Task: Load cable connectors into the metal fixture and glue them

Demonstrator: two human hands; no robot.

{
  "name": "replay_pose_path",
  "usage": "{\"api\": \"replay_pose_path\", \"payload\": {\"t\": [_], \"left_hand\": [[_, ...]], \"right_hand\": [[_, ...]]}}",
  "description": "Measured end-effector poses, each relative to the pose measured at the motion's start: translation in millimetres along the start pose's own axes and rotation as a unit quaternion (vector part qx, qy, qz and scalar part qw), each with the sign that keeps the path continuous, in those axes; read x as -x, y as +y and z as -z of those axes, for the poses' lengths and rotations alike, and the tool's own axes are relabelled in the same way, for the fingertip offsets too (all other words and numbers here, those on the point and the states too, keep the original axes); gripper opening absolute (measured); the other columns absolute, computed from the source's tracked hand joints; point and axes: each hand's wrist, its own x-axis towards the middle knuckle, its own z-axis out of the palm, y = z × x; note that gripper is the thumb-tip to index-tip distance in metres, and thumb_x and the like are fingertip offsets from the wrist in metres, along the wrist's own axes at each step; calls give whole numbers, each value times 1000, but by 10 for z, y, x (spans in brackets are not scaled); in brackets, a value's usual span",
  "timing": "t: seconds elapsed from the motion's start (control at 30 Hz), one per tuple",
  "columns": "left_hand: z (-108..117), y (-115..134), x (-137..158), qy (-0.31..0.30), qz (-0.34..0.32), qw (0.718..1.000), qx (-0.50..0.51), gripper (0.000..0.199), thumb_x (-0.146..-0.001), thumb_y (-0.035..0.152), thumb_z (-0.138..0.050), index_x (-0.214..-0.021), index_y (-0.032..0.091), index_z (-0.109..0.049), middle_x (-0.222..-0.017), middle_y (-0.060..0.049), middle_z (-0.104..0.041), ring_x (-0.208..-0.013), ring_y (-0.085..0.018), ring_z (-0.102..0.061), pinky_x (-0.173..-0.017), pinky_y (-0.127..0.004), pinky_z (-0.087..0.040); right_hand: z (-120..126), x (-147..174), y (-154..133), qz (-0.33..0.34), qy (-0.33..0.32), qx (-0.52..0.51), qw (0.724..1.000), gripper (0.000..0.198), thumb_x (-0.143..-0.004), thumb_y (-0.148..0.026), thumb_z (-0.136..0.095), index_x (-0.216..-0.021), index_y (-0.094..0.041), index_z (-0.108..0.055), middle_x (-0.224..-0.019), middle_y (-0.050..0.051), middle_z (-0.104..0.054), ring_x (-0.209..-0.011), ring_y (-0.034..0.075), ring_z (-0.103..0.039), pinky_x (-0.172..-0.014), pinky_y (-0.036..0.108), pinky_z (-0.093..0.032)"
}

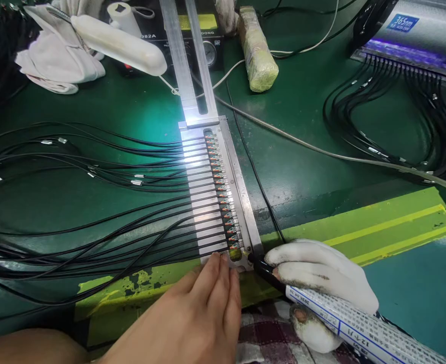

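A flat metal fixture [241, 202] lies lengthwise in front of me, with a row of black cables [207, 212] laid across it from the left. Small connector ends [223, 188] with orange and green parts line up along its slot. My left hand [203, 303] is bare, its fingers bunched together with the tips at the fixture's near left corner, by the nearest cable; what lies under them is hidden. In a white glove, my right hand [321, 283] is closed around a labelled tube [344, 318], whose black nozzle [266, 270] points at the fixture's near right corner.
A slotted metal bar [179, 60] meets the fixture's far end, beside a white-handled tool [118, 44] and a cloth [61, 58]. Behind stands a black box [211, 50]. A 365nm lamp unit [415, 38] with cables is at right. Yellow-green tape [397, 222] crosses the mat.
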Motion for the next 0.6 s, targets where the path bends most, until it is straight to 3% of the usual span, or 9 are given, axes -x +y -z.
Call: {"api": "replay_pose_path", "payload": {"t": [0.6], "left_hand": [[-33, 7, 18, -11, 8, 1000, 8, 40, -96, 26, -38, -127, 14, -61, -129, -9, -65, -118, -22, -61, -94, -34, -49]], "right_hand": [[0, 25, 23, -7, -9, -2, 1000, 18, -88, -30, -55, -98, -18, -65, -93, 7, -72, -84, 21, -72, -68, 33, -59]]}}
